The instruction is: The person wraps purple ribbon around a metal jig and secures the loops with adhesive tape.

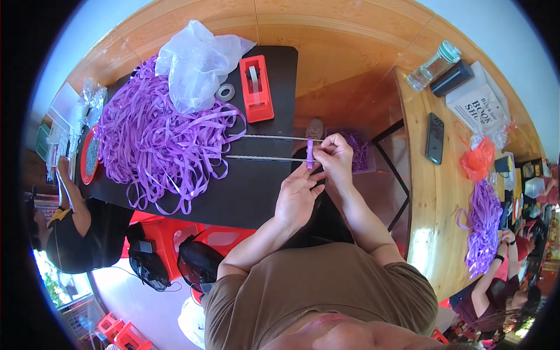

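Observation:
Two thin metal rods (269, 137) stick out side by side past the edge of the dark table. A short band of purple ribbon (310, 153) spans both rods near their ends. My right hand (337, 162) is closed in a pinch at the right side of this band, its thumb and fingertips hiding what they grip. Below the lower rod is my left hand (296, 197), fingers loosely bent and apart, with fingertips close to the band's lower end. A large heap of purple ribbon loops (157, 140) lies on the table at the left, overlapping the rods' far ends.
A red tape dispenser (265, 108), a tape roll (226, 91) and a clear plastic bag (195, 64) are by the heap. Right, a wooden table (426, 216) holds a phone (434, 139), bottle (430, 71) and ribbon bundle (484, 227). People work at both sides.

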Demonstrator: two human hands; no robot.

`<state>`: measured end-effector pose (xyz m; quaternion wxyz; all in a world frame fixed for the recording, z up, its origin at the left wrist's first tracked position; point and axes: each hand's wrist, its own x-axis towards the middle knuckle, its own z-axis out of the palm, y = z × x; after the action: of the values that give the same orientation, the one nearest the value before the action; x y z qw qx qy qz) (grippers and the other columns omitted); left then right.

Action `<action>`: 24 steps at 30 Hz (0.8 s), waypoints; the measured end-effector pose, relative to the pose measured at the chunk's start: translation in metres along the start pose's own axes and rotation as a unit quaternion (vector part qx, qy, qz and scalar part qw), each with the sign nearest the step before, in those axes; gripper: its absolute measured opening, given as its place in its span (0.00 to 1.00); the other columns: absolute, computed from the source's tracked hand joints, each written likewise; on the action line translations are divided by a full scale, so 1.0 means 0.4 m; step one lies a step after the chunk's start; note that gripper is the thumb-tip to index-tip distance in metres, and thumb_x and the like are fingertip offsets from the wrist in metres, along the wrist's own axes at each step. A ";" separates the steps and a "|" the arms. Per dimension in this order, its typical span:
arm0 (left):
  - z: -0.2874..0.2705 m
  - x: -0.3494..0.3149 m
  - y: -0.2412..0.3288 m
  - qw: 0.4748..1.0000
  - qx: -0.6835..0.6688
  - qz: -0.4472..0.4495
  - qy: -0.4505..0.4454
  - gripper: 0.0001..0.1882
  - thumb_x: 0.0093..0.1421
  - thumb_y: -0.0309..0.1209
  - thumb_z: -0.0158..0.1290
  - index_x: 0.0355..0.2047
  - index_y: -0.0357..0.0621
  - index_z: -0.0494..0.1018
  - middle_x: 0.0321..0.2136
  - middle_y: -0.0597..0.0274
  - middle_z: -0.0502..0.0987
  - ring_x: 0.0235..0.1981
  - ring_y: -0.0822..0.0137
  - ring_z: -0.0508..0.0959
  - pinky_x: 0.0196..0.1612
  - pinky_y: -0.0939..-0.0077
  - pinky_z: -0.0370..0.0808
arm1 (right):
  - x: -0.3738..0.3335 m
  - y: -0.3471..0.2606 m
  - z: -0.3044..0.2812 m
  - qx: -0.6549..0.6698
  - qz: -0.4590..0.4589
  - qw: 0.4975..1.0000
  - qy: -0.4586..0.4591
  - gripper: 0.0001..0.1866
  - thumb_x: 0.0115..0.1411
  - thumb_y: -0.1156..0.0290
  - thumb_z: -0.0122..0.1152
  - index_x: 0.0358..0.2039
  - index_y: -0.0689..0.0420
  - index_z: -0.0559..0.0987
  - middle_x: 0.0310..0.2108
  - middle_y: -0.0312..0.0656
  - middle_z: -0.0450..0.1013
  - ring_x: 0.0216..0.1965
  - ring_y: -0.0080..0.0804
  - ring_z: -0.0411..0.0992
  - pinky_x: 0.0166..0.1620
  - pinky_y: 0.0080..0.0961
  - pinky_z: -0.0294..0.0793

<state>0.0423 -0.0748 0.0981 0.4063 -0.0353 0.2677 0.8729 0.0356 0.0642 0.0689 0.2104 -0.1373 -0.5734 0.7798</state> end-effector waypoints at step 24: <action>0.004 -0.001 0.002 1.000 -0.002 -0.001 0.011 0.28 0.53 0.23 0.43 0.57 0.39 0.61 0.54 0.60 0.66 0.52 0.64 0.67 0.51 0.69 0.61 | 0.022 -0.045 0.024 0.068 0.167 0.984 -0.009 0.21 0.55 0.74 0.62 0.49 0.64 0.69 0.33 0.49 0.76 0.33 0.33 0.76 0.35 0.26 0.77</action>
<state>0.0424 -0.0748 0.0999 0.4040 -0.0461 0.2699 0.8728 0.0265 0.0652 0.0891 0.0808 -0.2095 -0.4898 0.8424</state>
